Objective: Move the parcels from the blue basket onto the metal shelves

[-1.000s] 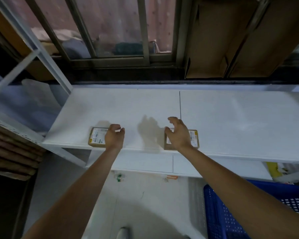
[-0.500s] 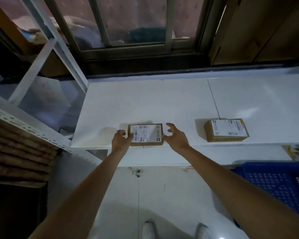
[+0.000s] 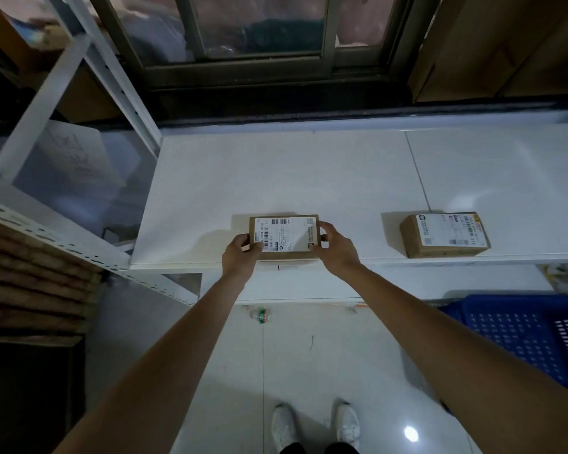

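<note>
parcel point(image 3: 284, 236) flat, long axis along shelf point(image 3: 309, 178) edge.

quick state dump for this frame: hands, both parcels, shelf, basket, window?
left hand: grip on left end of the near parcel
right hand: grip on its right end
near parcel: flat at shelf front edge, label up, held
far parcel: lying on shelf, label up, untouched
metal shelf: holds both parcels
blue basket: on floor, contents not visible
window: closed, as far as seen

The single head camera looked forward and steeply down over a white shelf point(image 3: 309, 178) toward 12 o'clock, close above it, with shoes point(image 3: 315, 424) at 6 o'clock.
</note>
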Demonstrator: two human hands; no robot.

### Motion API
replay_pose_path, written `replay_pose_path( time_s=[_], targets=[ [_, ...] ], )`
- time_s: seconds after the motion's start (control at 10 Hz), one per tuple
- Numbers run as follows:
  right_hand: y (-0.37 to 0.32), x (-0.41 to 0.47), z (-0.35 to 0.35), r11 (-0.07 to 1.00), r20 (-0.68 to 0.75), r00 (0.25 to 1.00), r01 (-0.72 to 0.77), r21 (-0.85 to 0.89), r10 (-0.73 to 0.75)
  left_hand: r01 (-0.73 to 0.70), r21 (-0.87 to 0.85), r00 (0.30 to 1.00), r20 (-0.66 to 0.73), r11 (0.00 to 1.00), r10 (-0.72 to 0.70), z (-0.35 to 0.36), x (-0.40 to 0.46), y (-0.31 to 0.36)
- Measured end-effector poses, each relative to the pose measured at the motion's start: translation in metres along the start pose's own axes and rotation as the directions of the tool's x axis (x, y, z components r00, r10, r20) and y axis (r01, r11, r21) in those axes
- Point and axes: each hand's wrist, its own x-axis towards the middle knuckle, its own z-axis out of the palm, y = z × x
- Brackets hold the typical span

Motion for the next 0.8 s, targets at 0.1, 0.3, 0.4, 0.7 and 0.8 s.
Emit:
replay_pose_path(
  time_s=[0.1,0.3,0.4,0.7,0.8],
  targets=[
    [0.001,-0.001,0.003,1.0,-0.017,1.0,0.002,-0.007,-0.002,0.001,-0.013,1.0,0.011,1.0,-0.001,-0.001,0.0,-0.001],
    [0.002,-0.004,0.004,1.0,-0.009,1.0,0.002,-0.007,-0.002,0.007,-0.033,1.0,-0.002,0.999,-0.007,-0.002,-0.005,-0.003],
    [0.002,-0.003,0.004,1.0,0.004,1.0,0.005,-0.004,-0.005,0.008,-0.012,1.0,0.004,1.0,-0.008,-0.002,-0.006,-0.002],
    [0.0,-0.005,-0.008,1.0,-0.057,0.998,-0.015,0.008,0.016,0.021,0.026,1.0,-0.02,0.999,-0.02,-0.014,-0.006,0.008],
    [-0.001,-0.017,-0.03,0.995,-0.14,0.99,0.0,0.098,0.014,0.049,-0.004,0.993,-0.109,0.999,-0.049,-0.03,-0.016,0.013]
  ],
)
